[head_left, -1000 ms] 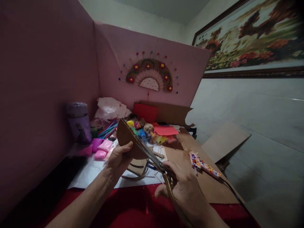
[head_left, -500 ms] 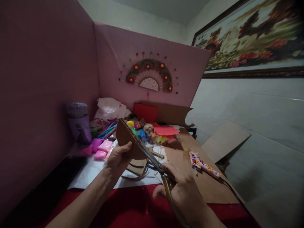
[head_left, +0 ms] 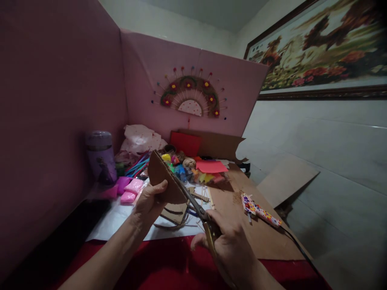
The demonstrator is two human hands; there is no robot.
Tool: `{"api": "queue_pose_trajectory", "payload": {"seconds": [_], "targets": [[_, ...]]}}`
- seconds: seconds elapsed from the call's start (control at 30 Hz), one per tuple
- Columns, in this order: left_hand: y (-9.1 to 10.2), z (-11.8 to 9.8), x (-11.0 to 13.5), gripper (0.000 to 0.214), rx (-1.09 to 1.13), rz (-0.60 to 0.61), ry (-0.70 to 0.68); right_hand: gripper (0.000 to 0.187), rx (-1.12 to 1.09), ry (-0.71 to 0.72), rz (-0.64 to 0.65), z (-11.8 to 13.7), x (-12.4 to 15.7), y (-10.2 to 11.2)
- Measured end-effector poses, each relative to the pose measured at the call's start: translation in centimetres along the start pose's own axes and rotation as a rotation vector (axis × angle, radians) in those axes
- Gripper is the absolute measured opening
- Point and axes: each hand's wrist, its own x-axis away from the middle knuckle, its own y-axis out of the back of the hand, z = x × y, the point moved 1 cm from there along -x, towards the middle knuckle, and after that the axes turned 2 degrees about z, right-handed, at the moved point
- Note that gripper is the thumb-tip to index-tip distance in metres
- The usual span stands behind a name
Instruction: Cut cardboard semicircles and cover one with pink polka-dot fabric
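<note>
My left hand (head_left: 150, 200) grips a half-round piece of brown cardboard (head_left: 165, 183) by its lower left side, thumb on the near face. My right hand (head_left: 227, 239) is closed on the handles of a pair of scissors (head_left: 198, 208). Their dark blades run along the straight edge of the cardboard; whether they bite into it I cannot tell. Beneath the held piece, cut cardboard scraps (head_left: 173, 215) and thin sticks lie on a white sheet (head_left: 111, 223).
A glue gun with a flowered pattern (head_left: 260, 211) lies on a flat cardboard sheet (head_left: 242, 237) at right, its cord trailing forward. A purple tumbler (head_left: 101, 157), pink packets (head_left: 133, 189), twine (head_left: 189, 162) and red paper (head_left: 211, 166) stand or lie behind. A decorated fan (head_left: 190, 94) hangs on the pink panel.
My right hand and the scissor handles have shifted slightly left. The cardboard and my left hand stay nearly where they were.
</note>
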Motion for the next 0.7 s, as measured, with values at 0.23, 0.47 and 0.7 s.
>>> {"api": "queue_pose_trajectory", "payload": {"seconds": [0.23, 0.47, 0.7], "targets": [[0.5, 0.1, -0.3, 0.026, 0.024, -0.004, 0.018, 0.014, -0.091, -0.102, 0.021, -0.2, -0.6, 0.3], [0.5, -0.1, -0.6, 0.028, 0.033, -0.021, 0.022, 0.027, -0.049, -0.154, 0.105, 0.2, -0.5, 1.1], [0.4, 0.0, -0.5, 0.028, 0.018, -0.048, 0.021, 0.033, 0.054, -0.128, 0.052, 0.4, -0.2, 1.1]]}}
